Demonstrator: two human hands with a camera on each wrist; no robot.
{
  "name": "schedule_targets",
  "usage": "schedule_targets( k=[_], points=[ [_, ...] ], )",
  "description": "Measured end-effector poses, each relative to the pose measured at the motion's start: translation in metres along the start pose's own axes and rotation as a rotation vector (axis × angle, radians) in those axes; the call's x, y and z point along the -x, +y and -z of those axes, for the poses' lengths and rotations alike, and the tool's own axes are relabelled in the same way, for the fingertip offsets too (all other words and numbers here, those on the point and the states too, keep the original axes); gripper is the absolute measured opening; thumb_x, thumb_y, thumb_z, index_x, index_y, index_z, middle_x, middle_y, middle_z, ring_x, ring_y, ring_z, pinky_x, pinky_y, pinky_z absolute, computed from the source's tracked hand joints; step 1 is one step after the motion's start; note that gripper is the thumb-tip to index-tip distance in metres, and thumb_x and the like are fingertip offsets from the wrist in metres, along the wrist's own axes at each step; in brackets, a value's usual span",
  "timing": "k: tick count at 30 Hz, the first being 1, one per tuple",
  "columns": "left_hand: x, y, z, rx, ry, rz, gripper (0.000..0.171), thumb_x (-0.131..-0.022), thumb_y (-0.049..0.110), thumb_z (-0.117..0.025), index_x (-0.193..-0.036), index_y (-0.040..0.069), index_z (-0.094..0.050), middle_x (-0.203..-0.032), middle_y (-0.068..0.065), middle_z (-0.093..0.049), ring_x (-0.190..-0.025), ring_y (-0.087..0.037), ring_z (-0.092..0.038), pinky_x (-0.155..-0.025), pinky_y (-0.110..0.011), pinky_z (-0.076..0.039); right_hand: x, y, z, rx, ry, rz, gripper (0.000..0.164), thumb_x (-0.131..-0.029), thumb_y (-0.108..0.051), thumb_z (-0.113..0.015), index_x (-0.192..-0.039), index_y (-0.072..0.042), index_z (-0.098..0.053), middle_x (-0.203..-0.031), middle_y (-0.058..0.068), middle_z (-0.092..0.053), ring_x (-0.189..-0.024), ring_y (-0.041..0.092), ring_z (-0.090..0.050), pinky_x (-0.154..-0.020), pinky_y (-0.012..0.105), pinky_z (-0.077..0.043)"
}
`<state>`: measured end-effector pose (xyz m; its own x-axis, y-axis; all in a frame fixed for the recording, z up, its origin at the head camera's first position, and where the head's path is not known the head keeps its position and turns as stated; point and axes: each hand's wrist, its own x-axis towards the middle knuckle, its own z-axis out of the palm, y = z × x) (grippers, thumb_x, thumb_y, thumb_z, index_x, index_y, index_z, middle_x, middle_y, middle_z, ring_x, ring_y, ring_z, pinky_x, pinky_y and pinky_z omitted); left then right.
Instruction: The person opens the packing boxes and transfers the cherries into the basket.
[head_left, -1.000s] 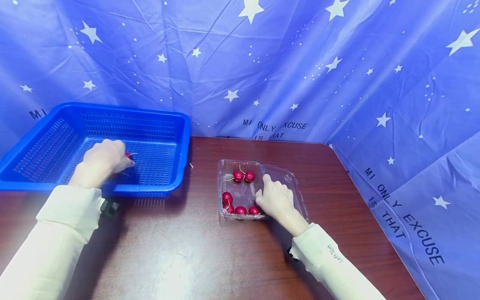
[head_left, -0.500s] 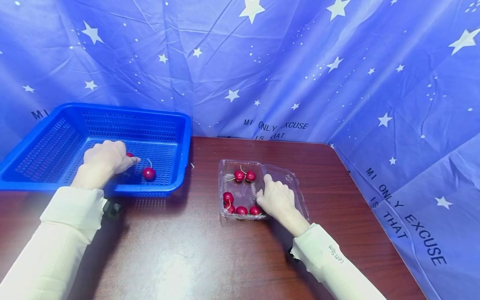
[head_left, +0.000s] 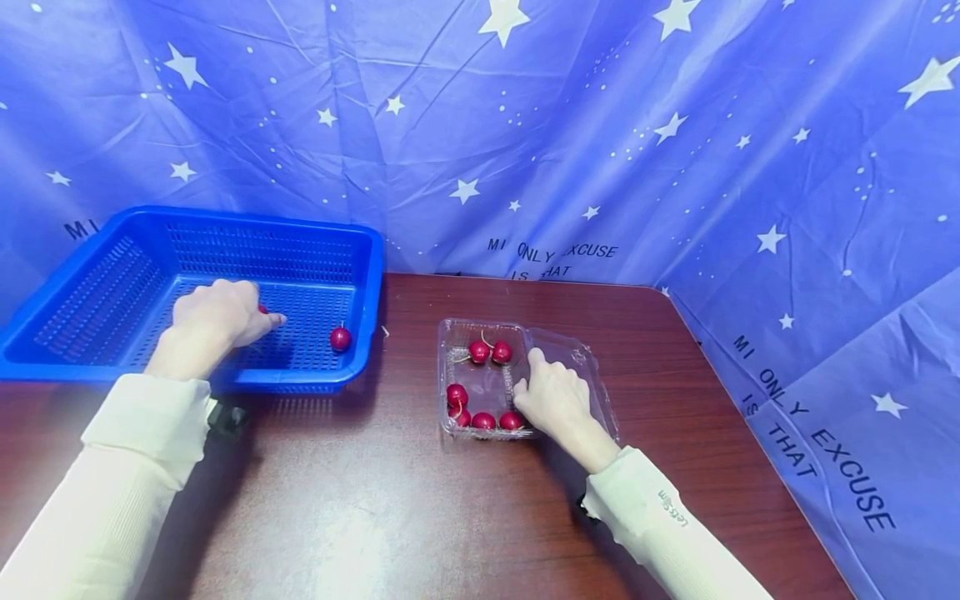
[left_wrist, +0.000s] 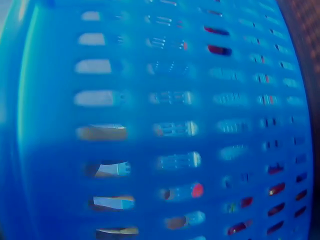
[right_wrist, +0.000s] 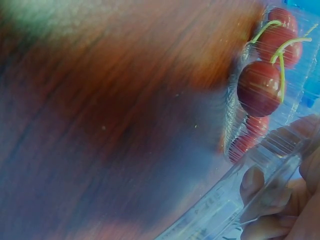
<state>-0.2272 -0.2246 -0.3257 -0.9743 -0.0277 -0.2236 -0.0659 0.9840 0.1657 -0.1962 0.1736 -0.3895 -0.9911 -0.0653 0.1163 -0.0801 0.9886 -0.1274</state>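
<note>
Table (head_left: 315, 492): basket (head_left: 367, 292), two cherries (head_left: 340, 339); box (head_left: 480, 385), six. Left hand (head_left: 217, 315)'s hold unclear; right hand (head_left: 557, 402) pinches box, fingertips (right_wrist: 252, 181) visible only from right wrist.

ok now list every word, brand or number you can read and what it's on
"MI ONLY EXCUSE IS THAT": blue fabric backdrop with white stars, right side
"MI ONLY EXCUSE IS THAT", partly creased: its centre
"MI": its left
Other black print on it: cut off, unreadable
"LetsSlim", small: cream-coloured fabric right sleeve
Wrist views: nothing readable
</note>
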Motion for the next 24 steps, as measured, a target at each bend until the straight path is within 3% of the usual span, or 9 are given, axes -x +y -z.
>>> schedule_targets(
  k=[6,17,24],
  points=[
    [0.001,0.005,0.004,-0.01,0.026,-0.059,0.063,-0.09,0.048,-0.055,-0.111,-0.011,-0.057,-0.112,-0.045,-0.057,-0.095,-0.061,-0.055,-0.071,-0.063,-0.049,0.0,0.0,0.0,0.001,0.002,0.001,0.023,-0.079,-0.024,-0.058,-0.089,-0.004,-0.052,-0.076,0.026,-0.07,-0.067,0.044,-0.064,-0.052,0.055,-0.051],
    [0.004,0.02,0.01,-0.024,0.078,-0.112,0.062,-0.094,0.047,-0.049,-0.121,-0.009,-0.052,-0.118,-0.045,-0.056,-0.1,-0.062,-0.053,-0.074,-0.067,-0.048,0.0,0.0,0.0,0.002,-0.001,-0.002,0.022,-0.08,-0.024,-0.058,-0.088,-0.004,-0.052,-0.075,0.025,-0.07,-0.066,0.044,-0.064,-0.052,0.055,-0.05],
    [0.008,0.036,0.016,-0.046,0.175,-0.159,0.062,-0.096,0.048,-0.045,-0.124,-0.007,-0.05,-0.121,-0.04,-0.056,-0.104,-0.06,-0.053,-0.078,-0.067,-0.046,0.0,0.0,0.0,0.002,0.001,-0.003,0.022,-0.08,-0.024,-0.058,-0.088,-0.005,-0.052,-0.074,0.025,-0.07,-0.066,0.044,-0.064,-0.051,0.055,-0.05]
  ],
)
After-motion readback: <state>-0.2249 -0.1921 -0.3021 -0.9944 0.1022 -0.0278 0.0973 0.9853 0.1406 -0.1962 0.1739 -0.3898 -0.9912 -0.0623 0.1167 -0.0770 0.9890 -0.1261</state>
